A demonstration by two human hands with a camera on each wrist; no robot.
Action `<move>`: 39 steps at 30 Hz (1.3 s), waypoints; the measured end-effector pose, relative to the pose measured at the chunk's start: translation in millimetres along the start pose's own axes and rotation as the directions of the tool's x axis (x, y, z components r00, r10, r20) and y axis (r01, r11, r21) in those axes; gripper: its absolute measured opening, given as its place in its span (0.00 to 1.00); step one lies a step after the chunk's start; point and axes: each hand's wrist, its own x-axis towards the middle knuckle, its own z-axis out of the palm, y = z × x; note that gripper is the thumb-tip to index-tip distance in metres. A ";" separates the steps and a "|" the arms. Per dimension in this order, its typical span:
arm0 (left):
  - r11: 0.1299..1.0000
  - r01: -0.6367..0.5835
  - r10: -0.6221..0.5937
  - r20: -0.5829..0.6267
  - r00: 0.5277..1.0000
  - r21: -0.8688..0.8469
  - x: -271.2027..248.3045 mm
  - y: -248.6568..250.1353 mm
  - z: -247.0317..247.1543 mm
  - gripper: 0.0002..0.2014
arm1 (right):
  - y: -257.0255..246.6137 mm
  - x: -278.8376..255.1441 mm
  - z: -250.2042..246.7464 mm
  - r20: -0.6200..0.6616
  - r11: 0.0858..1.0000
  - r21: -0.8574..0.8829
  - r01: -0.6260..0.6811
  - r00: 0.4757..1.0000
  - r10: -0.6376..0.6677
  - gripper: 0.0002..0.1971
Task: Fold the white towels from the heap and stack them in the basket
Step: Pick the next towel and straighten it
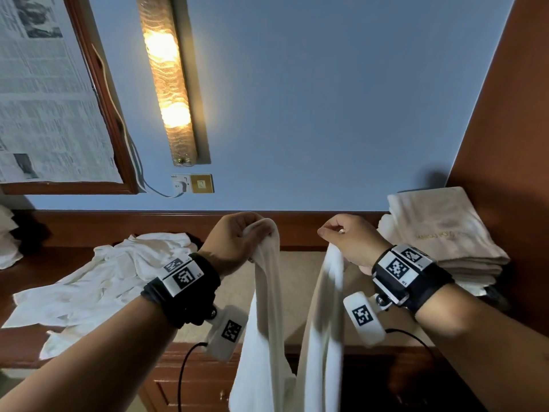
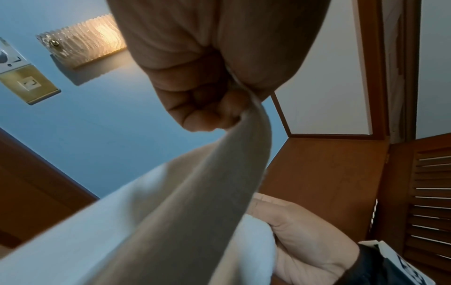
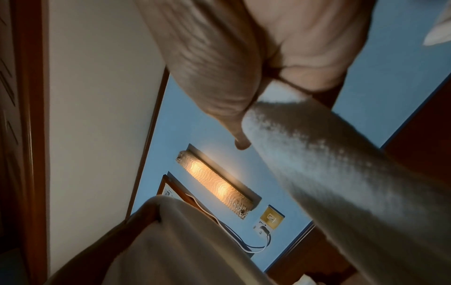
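A white towel [image 1: 267, 322] hangs in front of me, held up by two corners above the wooden counter. My left hand [image 1: 237, 239] grips one corner in a closed fist [image 2: 207, 108]. My right hand [image 1: 347, 239] pinches the other corner, and the cloth [image 3: 317, 164] drops away below it. The heap of loose white towels [image 1: 98, 281] lies on the counter to the left. A stack of folded towels [image 1: 442, 233] sits at the right against the wall. The basket itself is hidden from all views.
A wooden counter [image 1: 297, 263] with drawers below runs along the blue wall. A lit wall lamp [image 1: 169, 84], a socket plate [image 1: 193, 183] and a framed newspaper [image 1: 44, 99] hang above. A brown wooden panel [image 1: 505, 144] closes the right side.
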 end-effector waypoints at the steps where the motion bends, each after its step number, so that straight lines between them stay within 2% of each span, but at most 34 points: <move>1: 1.000 0.000 0.000 0.010 1.000 0.015 0.2 1.3 -1.0 0.12 | 1.7 -0.9 0.0 -0.012 1.000 0.019 -0.003 1.000 0.004 0.06; 6: 0.982 0.036 -0.067 0.168 0.984 0.185 3.1 -0.2 -12.0 0.11 | -4.5 -6.6 -1.4 -0.110 0.984 0.180 0.007 0.994 0.014 0.05; 9: 0.961 -0.058 0.007 0.184 0.983 0.271 5.4 2.4 -7.1 0.09 | -25.6 -12.1 3.2 -0.114 0.965 0.240 0.108 0.990 -0.082 0.07; 10: 0.969 -0.082 0.031 0.218 0.976 0.232 5.6 3.6 -0.8 0.11 | -33.5 -13.9 6.1 -0.111 0.959 0.244 0.145 0.986 -0.120 0.08; 11: 0.989 -0.083 0.046 0.281 0.959 0.123 5.0 4.3 7.0 0.15 | -41.4 -15.5 9.1 -0.113 0.949 0.259 0.180 0.981 -0.155 0.08; 12: 0.998 -0.055 0.061 0.358 0.932 -0.027 3.0 4.4 16.0 0.19 | -49.0 -17.2 11.3 -0.117 0.937 0.280 0.211 0.976 -0.185 0.09; 14: 0.960 0.047 0.093 0.471 0.877 -0.276 -3.9 0.6 31.5 0.22 | -60.9 -19.0 12.9 -0.132 0.920 0.301 0.252 0.966 -0.221 0.10; 16: 0.925 0.095 0.087 0.448 0.890 -0.368 -9.6 -7.2 42.1 0.23 | -65.7 -19.1 10.9 -0.170 0.927 0.265 0.264 0.959 -0.225 0.11; 19: 0.921 0.063 0.059 0.298 0.953 -0.384 -13.5 -11.6 48.4 0.28 | -62.5 -21.0 9.9 -0.195 0.951 0.174 0.257 0.955 -0.223 0.11; 22: 0.924 -0.018 0.080 0.148 0.986 -0.382 -12.8 -9.8 48.2 0.21 | -54.3 -19.5 11.7 -0.203 0.960 0.151 0.237 0.958 -0.204 0.13; 24: 0.935 -0.084 0.115 0.072 0.991 -0.345 -9.6 -6.0 44.6 0.16 | -52.5 -19.2 10.8 -0.166 0.960 0.172 0.223 0.967 -0.195 0.16; 26: 0.946 -0.129 0.141 0.020 0.990 -0.298 -5.8 -4.2 40.7 0.17 | -51.9 -21.3 8.5 -0.112 0.952 0.190 0.242 0.968 -0.223 0.18; 30: 0.954 -0.170 0.146 -0.112 0.983 -0.248 1.0 -8.7 30.8 0.16 | -45.1 -25.1 5.5 -0.047 0.930 0.169 0.326 0.945 -0.323 0.12; 32: 0.952 -0.170 0.155 -0.078 0.985 -0.255 -1.0 -9.7 30.0 0.18 | -43.8 -24.1 6.4 -0.107 0.911 0.206 0.358 0.933 -0.343 0.12; 35: 0.974 -0.090 0.113 0.099 0.989 -0.209 -12.8 -18.0 39.4 0.29 | -50.5 -14.0 3.2 -0.274 0.904 0.220 0.368 0.912 -0.305 0.13; 37: 0.987 0.059 -0.026 0.213 0.977 -0.147 -20.9 -42.1 41.9 0.33 | -51.4 0.7 -11.6 -0.416 0.913 0.244 0.326 0.886 -0.205 0.13; 39: 0.977 0.215 -0.210 0.244 0.947 0.007 -29.6 -82.6 31.2 0.33 | -45.2 14.7 -37.6 -0.525 0.928 0.294 0.228 0.850 -0.042 0.14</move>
